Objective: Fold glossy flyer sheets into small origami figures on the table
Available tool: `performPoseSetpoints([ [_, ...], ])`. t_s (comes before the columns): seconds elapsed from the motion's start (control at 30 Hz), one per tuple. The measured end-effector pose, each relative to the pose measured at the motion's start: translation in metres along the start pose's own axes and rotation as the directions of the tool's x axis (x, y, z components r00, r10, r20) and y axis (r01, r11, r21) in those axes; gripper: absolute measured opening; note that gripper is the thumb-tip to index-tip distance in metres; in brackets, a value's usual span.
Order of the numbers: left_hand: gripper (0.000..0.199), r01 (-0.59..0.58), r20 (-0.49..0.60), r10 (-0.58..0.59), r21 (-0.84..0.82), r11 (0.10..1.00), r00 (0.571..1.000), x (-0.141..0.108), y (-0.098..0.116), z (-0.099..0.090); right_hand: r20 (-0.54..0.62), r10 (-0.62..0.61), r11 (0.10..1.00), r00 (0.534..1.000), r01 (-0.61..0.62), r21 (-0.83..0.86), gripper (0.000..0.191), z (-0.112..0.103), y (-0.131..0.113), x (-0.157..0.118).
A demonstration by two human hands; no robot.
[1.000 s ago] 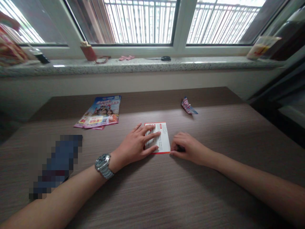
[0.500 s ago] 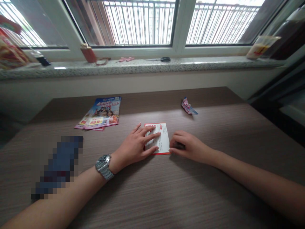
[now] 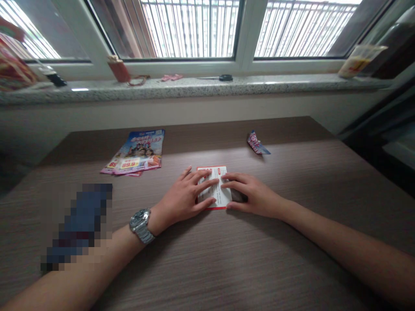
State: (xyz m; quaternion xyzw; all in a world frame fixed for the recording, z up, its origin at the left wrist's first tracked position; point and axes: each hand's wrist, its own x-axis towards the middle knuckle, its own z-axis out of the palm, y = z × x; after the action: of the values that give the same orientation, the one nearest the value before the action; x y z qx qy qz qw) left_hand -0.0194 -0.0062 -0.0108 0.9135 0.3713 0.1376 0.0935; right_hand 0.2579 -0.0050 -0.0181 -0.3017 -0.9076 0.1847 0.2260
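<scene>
A white printed leaflet (image 3: 218, 199) with red edges lies on the wooden table between my hands. My left hand (image 3: 184, 196), a metal watch (image 3: 141, 225) on its wrist, rests with spread fingers across the leaflet's left part. From the other side my right hand (image 3: 251, 194) reaches over the right edge, its fingers stretched out and apart. Its fingertips are on or just above the paper; the thumb is at the lower right corner. Part of the leaflet's print is hidden beneath my fingers.
Several colourful flyers (image 3: 141, 151) lie stacked at the back left. A folded paper piece (image 3: 257, 143) stands at the back right. A blurred-out dark blue object (image 3: 79, 222) is beside my left forearm. Scissors (image 3: 223, 77) and a plastic cup (image 3: 358, 64) are on the windowsill.
My right hand has opened from a curled pose at the leaflet's right edge, its fingers now stretched left over the paper. My left hand and the leaflet stay in place.
</scene>
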Motion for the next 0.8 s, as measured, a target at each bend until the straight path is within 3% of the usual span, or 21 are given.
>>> performPoseSetpoints([
  [0.53,0.059,-0.063,-0.022,0.063,-0.008,0.998,0.998,-0.002,-0.003,-0.004,-0.012,0.015,0.999,1.000,-0.015,0.045,0.043,0.000,0.002,-0.002],
  [0.8,0.033,-0.131,-0.009,0.132,-0.144,0.981,0.991,-0.002,0.002,-0.012,-0.006,0.034,0.997,0.999,-0.033,0.064,0.042,0.000,0.003,-0.002],
])
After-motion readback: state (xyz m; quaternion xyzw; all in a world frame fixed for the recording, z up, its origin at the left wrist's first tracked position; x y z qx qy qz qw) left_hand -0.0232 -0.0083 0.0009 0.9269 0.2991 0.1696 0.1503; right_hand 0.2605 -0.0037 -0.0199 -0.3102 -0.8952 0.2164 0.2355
